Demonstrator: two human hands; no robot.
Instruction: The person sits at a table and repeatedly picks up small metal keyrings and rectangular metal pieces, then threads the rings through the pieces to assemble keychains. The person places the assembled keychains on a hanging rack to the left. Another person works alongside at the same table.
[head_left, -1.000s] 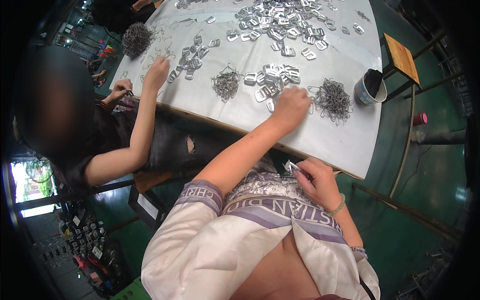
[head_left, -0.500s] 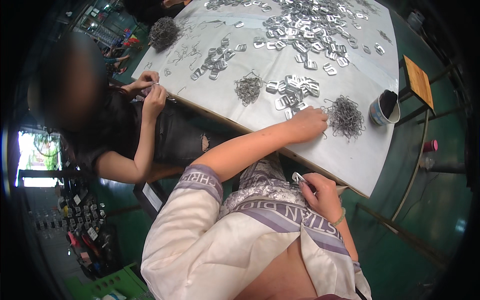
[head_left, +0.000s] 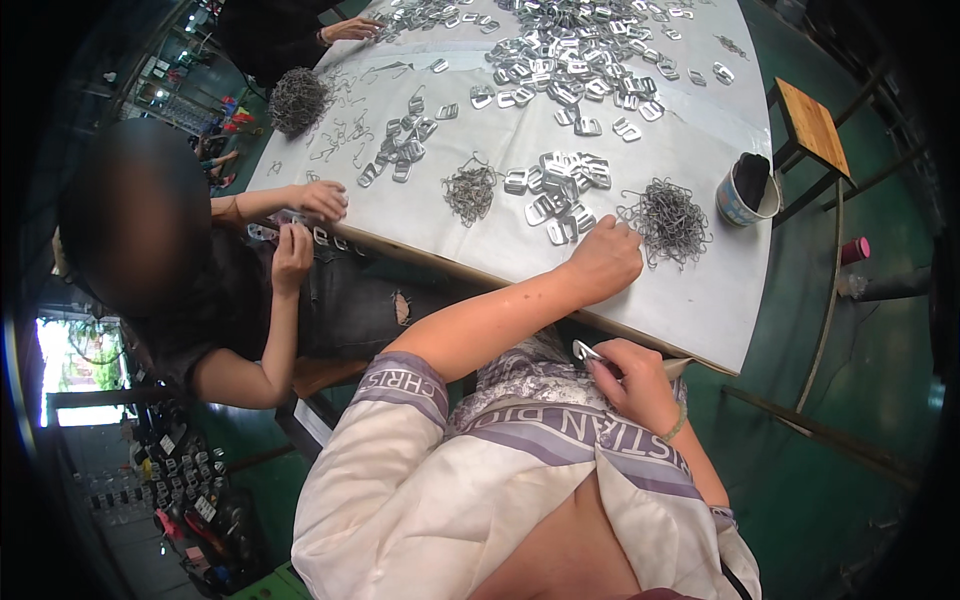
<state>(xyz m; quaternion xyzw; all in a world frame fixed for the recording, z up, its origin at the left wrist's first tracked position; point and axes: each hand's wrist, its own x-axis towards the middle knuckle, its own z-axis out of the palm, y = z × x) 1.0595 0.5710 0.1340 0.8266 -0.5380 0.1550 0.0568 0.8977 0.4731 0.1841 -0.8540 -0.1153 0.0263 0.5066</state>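
My left hand [head_left: 605, 262] reaches over the table's front edge to the near side of a heap of thin grey wire hooks [head_left: 668, 222]. Its fingers are closed together at the heap's edge, and what they pinch is hidden. Low in front of my lap, just off the table, my right hand [head_left: 636, 384] grips a silver metal buckle [head_left: 586, 351] between thumb and fingers. Beyond my left hand lies a small pile of flat silver buckles [head_left: 566, 185]. A second heap of wire hooks [head_left: 470, 191] sits to its left.
A large buckle pile [head_left: 575, 60] covers the far part of the white table [head_left: 420, 215]. At the right edge stands a tub [head_left: 748, 190] holding something black; past it is a wooden stool [head_left: 812, 125]. A co-worker [head_left: 230, 330] sits close on my left, and another person's hand [head_left: 350, 30] rests farther off.
The view has shifted slightly. My left hand stays beside the hook heap and my right keeps the buckle. The co-worker's hands have parted, one now on the table edge. A farther person's hand has appeared.
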